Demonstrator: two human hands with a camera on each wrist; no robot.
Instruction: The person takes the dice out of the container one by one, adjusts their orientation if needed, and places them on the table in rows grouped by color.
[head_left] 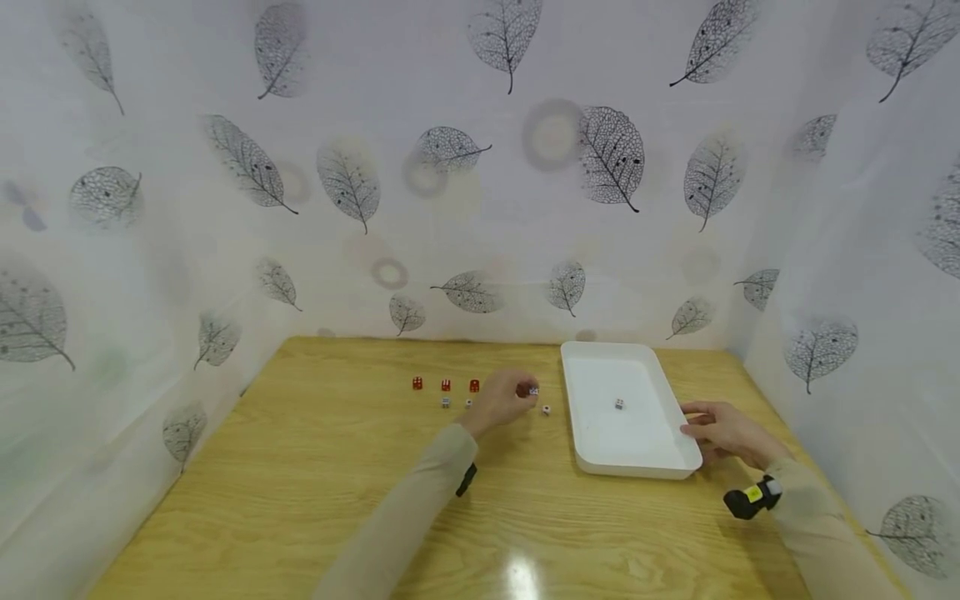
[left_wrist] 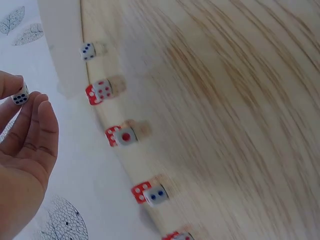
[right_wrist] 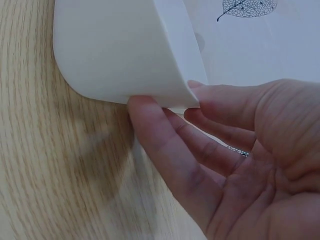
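Note:
Between thumb and fingertips, my left hand [head_left: 501,400] pinches a white die [left_wrist: 20,94] with dark pips, raised near the tray's left side. A single white die [head_left: 546,410] lies on the table just right of that hand. My right hand [head_left: 726,429] holds the right side of a white rectangular tray [head_left: 637,471]. In the right wrist view its thumb is at the rim and its fingers [right_wrist: 150,115] lie along the outer wall and underside. Inside the tray lies one white die [head_left: 619,403].
Left of the left hand, red dice [head_left: 446,385] form a row at the back of the wooden table [head_left: 315,450], with white dice [head_left: 446,402] in front of them. The left wrist view shows several red-white pairs. A leaf-patterned curtain [head_left: 480,208] encloses the back and sides.

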